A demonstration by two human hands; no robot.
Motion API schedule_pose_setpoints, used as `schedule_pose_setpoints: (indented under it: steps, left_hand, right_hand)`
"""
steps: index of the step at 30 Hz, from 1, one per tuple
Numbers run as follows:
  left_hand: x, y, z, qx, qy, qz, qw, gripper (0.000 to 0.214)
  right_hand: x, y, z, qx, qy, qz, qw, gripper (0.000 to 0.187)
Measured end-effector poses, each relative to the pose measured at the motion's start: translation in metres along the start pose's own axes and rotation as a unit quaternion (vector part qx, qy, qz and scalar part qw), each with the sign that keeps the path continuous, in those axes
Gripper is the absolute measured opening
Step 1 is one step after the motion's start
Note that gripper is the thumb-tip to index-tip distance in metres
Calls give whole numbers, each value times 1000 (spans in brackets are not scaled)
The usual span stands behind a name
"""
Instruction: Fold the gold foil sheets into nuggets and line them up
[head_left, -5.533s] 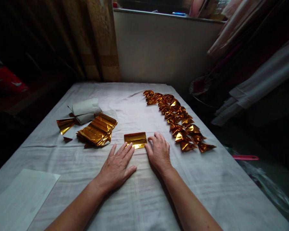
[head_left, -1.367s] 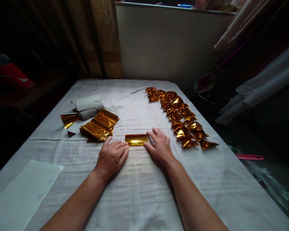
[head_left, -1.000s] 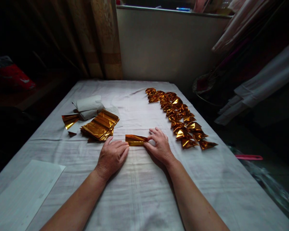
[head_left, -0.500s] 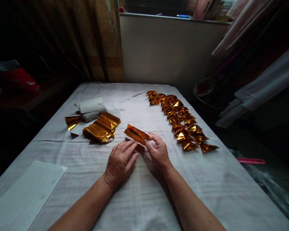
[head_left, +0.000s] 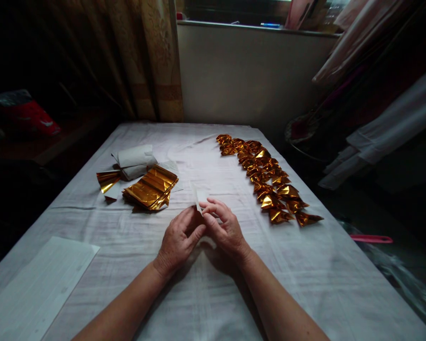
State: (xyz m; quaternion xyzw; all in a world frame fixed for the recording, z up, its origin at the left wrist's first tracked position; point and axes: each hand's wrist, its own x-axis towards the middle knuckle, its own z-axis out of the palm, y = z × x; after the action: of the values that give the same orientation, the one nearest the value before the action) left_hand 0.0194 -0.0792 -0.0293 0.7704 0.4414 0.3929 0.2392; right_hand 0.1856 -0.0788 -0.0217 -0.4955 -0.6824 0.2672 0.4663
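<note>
Now turned upright, foil strip (head_left: 200,195), pale side showing, pinched by left fingers (head_left: 185,218) and right fingers (head_left: 214,222).

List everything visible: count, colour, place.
paper piece: one, white, centre
sheet stack: one, gold, left
folded pieces: many, gold, right
curled sheet: one, gold, left
folded paper: some, greyish, behind stack
large sheet: one, white, near left
tablecloth: one, whitish, centre
curtain: one, brownish, back left
bundle: one, red, far left
handle: one, pink, right
hanging cloth: some, pale, right
stick: one, blue, back
plastic: some, clear, right
left hand: one, bare, centre
right hand: one, bare, centre
</note>
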Motion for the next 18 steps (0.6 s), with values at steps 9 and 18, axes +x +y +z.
schedule_pose_setpoints:
  steps: [9,18]
  left_hand:
    - [5,8,-4,-69,83,-156,982,27]
    - [8,-21,-21,22,121,39,992,30]
  right_hand:
    - [-2,1,5,-16,-16,-57,998,21]
    - [5,10,-9,-182,146,-147,961,55]
